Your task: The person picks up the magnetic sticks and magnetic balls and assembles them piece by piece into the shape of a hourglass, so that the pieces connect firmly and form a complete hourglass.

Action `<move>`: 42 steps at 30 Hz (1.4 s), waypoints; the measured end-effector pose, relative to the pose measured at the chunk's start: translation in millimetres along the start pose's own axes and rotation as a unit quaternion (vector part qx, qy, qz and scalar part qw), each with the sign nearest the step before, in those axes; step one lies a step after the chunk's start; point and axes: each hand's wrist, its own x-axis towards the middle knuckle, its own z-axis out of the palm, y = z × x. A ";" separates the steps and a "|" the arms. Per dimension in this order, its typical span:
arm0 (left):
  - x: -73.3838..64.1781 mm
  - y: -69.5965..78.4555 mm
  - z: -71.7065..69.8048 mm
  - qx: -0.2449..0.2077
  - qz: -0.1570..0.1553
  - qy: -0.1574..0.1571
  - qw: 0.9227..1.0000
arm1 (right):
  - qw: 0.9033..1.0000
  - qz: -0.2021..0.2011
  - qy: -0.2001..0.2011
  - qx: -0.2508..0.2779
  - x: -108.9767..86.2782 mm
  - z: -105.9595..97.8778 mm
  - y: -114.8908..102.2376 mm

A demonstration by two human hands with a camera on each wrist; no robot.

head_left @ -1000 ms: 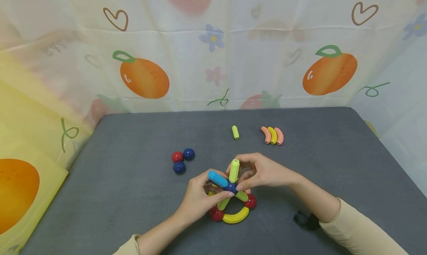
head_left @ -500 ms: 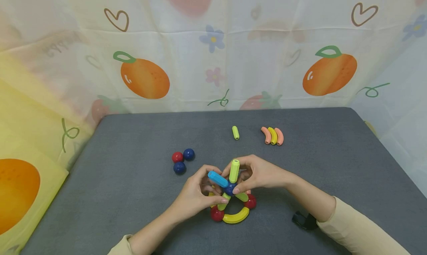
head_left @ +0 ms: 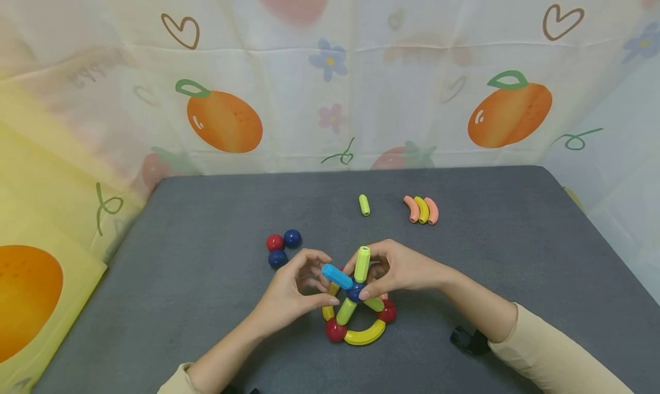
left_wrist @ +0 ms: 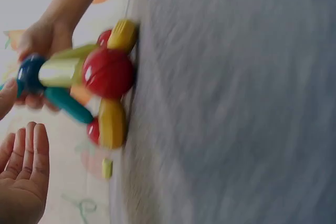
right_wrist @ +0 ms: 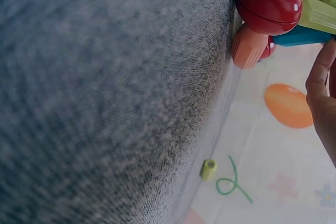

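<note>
Pinching, with the right hand (head_left: 399, 268), the dark blue ball (head_left: 356, 291) atop the ball-and-rod frame (head_left: 346, 312) on the grey table (head_left: 154, 302). Holding the left hand (head_left: 289, 288), fingers relaxed, near the frame's 9 o'clock. Showing, on that ball, a light green rod (head_left: 362, 263) toward 12 and a blue rod (head_left: 337, 276) toward 10. Farther out, seeing 3 loose balls (head_left: 277, 259) at 10 o'clock, 1 loose green rod (head_left: 364, 205) at 12, 3 curved rods (head_left: 422, 209) at 1.

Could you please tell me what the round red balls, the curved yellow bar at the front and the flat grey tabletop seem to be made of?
The round red balls: probably glossy hard plastic, given sharp highlights and a seam line. The curved yellow bar: likely smooth plastic, from its even colour and soft sheen. The flat grey tabletop: apparently matt woven cloth; its weave shows.
</note>
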 end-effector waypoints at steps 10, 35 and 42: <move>7.4 -2.1 -55.4 0.080 0.008 0.077 0.994 | 1.000 0.013 0.002 -0.003 -0.9 -0.4 0.4; 2.4 -53.5 -110.0 0.147 -0.123 0.029 0.981 | 1.000 -0.002 -0.001 -0.001 -0.7 -0.3 1.2; 2.8 -56.3 -107.9 0.184 -0.115 0.024 0.976 | 1.000 -0.002 -0.006 0.001 -0.8 -0.8 2.2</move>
